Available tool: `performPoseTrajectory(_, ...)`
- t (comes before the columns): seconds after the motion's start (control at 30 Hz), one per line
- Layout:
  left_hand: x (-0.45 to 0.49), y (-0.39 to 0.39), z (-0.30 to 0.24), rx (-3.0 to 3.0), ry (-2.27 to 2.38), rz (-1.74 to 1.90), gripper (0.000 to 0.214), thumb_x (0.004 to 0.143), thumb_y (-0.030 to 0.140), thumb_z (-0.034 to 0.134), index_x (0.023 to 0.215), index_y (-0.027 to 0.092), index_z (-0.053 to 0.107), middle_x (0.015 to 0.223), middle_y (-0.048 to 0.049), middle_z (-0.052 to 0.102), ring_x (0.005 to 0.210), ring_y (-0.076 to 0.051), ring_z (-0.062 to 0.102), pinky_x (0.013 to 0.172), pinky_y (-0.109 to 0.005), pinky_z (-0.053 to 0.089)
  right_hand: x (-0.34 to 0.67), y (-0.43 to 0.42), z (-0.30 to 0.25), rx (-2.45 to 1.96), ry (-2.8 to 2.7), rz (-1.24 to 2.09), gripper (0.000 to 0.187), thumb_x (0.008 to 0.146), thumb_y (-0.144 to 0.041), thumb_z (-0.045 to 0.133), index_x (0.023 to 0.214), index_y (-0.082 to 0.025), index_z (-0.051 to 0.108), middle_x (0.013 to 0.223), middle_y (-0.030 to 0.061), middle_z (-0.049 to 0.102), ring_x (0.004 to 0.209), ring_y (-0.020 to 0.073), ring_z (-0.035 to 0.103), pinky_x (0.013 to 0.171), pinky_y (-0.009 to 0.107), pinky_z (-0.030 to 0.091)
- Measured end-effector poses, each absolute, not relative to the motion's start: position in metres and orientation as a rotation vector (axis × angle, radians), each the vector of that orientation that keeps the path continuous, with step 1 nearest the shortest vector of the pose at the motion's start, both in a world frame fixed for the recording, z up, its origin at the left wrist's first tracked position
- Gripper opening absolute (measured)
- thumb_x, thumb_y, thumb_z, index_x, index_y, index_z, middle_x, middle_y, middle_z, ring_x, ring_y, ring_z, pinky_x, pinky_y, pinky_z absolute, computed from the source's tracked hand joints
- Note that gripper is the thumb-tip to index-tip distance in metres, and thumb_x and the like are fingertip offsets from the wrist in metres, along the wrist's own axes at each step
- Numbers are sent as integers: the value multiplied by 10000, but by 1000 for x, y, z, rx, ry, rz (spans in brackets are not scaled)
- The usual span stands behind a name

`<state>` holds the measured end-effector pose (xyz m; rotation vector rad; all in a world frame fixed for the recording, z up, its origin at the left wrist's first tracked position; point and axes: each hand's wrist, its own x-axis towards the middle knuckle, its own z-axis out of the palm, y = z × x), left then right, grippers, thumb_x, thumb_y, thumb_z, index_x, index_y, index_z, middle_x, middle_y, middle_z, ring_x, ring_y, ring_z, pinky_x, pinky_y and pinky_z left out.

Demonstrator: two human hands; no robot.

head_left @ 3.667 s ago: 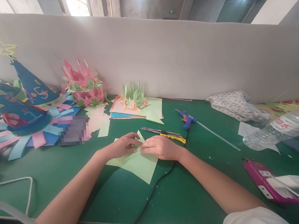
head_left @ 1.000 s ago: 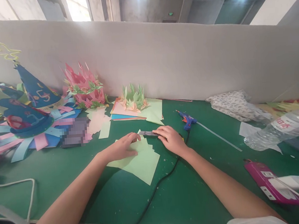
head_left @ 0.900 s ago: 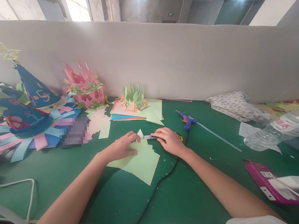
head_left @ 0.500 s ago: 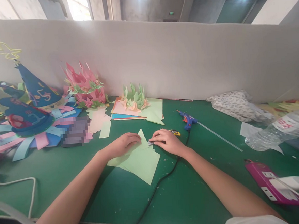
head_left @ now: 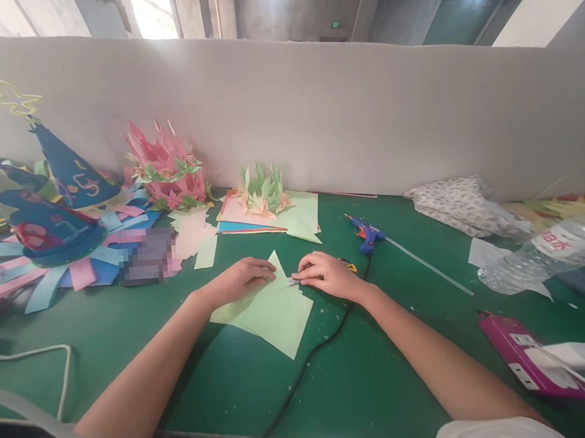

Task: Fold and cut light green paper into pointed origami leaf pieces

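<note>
A light green sheet of paper (head_left: 274, 314) lies folded on the green table (head_left: 373, 373). My left hand (head_left: 239, 281) rests on its upper left part, fingers curled, pressing it down. My right hand (head_left: 326, 275) is closed round a yellow utility knife (head_left: 346, 266); its blade tip touches the paper's right corner. Only the knife's yellow end and the blade tip show past my fingers.
A blue glue gun (head_left: 366, 234) with a black cord (head_left: 303, 372) lies behind my right hand. Origami flowers (head_left: 260, 193), a pink paper flower cluster (head_left: 166, 168), blue cone hats (head_left: 68, 168), coloured sheets, a plastic bottle (head_left: 550, 254) and a pink power strip (head_left: 519, 353) surround the paper.
My right hand took the utility knife from behind the paper and drew it back along the fold toward the right corner. My left hand stayed pressing the paper.
</note>
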<state>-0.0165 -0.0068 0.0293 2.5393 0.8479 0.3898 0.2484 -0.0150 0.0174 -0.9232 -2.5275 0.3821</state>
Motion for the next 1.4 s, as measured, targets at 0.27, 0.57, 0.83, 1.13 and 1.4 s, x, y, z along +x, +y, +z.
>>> performPoseTrajectory(0.27, -19, -7, 31, 2553, 908, 416, 331, 916, 311, 355, 1062, 241, 644, 1202, -50, 572, 1052, -208, 536, 871, -300, 431, 243, -10, 13, -890, -2520, 300, 245, 884, -249, 487, 1063, -287, 650, 917, 49, 609, 840, 177, 520, 726, 319, 436)
performPoseTrajectory(0.57, -23, -4, 29, 2463, 903, 369, 328, 890, 207, 364, 1056, 239, 645, 1242, -48, 532, 1082, -208, 513, 842, -276, 434, 246, -4, 13, -795, -2577, 317, 247, 901, -255, 454, 1024, -275, 668, 913, 55, 591, 847, 169, 515, 723, 305, 433)
performPoseTrajectory(0.83, -26, 2, 27, 2410, 842, 324, 351, 898, 223, 342, 1113, 247, 619, 1280, -47, 502, 1068, -201, 525, 833, -269, 431, 253, -2, 13, -753, -2597, 377, 239, 880, -233, 492, 1042, -284, 660, 933, 57, 598, 861, 171, 523, 732, 307, 443)
performPoseTrajectory(1.13, -26, 1, 28, 2400, 859, 328, 347, 884, 203, 350, 1106, 226, 615, 1279, -46, 507, 1095, -201, 504, 846, -260, 419, 266, -11, 23, -897, -2572, 466, 326, 829, -252, 563, 1152, -294, 589, 1068, 45, 593, 976, 201, 534, 818, 331, 458)
performPoseTrajectory(1.4, -26, 2, 26, 2359, 868, 341, 342, 874, 235, 366, 1107, 246, 614, 1268, -35, 520, 1058, -198, 527, 808, -257, 433, 251, -12, 15, -874, -2552, 372, 283, 857, -258, 526, 1126, -268, 613, 948, 62, 599, 878, 193, 536, 742, 336, 465)
